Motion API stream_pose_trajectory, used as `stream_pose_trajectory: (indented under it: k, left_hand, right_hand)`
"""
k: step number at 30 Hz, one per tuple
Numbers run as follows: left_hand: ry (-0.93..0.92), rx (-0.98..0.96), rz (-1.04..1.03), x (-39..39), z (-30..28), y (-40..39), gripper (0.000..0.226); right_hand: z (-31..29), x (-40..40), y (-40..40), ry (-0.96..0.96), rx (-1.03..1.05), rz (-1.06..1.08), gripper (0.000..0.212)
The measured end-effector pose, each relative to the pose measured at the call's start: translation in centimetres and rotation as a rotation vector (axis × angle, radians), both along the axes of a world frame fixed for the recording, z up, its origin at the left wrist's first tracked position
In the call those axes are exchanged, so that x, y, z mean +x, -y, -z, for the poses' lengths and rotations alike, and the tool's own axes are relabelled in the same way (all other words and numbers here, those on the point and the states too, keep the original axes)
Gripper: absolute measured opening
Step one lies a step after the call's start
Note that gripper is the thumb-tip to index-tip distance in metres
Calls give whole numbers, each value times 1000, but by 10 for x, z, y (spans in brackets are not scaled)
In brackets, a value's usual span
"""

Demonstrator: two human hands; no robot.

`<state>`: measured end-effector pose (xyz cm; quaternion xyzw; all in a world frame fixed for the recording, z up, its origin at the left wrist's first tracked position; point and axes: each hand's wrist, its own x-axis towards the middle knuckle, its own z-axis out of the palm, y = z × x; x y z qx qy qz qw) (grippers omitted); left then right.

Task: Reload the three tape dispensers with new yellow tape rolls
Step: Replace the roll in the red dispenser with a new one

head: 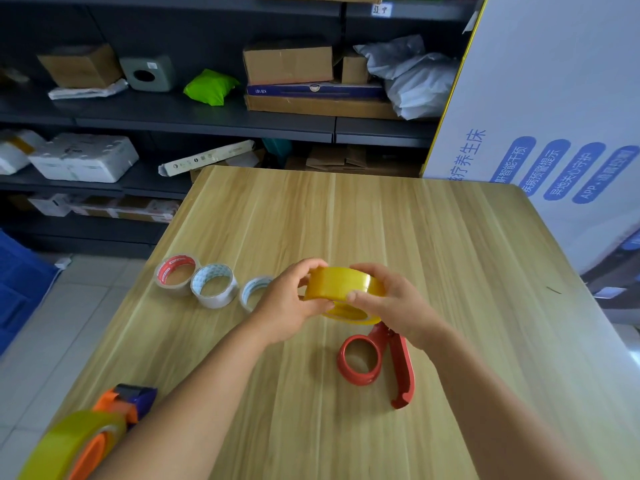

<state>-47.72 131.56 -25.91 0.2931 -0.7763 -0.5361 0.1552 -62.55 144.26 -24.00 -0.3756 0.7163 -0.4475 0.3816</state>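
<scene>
Both hands hold a yellow tape roll above the middle of the wooden table. My left hand grips its left side, my right hand its right side with fingers curled over the rim. Directly under it lies a second yellow roll, partly hidden. An empty red tape dispenser lies on the table just in front of my right hand. At the near left corner sits an orange dispenser loaded with a yellow roll.
Three used tape cores stand in a row left of my hands; the third is half hidden by my left hand. Dark shelves with boxes and parcels stand behind the table. A large white printed box stands at the right.
</scene>
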Motion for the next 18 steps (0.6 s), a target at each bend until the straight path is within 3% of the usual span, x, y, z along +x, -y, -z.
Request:
stream_pose_trajectory:
  k: [3,10,15,18]
  left_hand:
    - [-71,78,-44,6,5,-3,53]
    - [-196,276,-109,17,9,-13,50]
    - [-148,241,-88,19,13,-13,50]
    - [-10,45,-45,21,15,-8,52]
  right_hand:
    - [8,-6,-7,-27,16,-21,63]
    - [19,-4,-10,-70,-15,41,55]
    - [24,0,-11,-89,-46,73,54]
    - [24,2,-11,-134,-39,72,54]
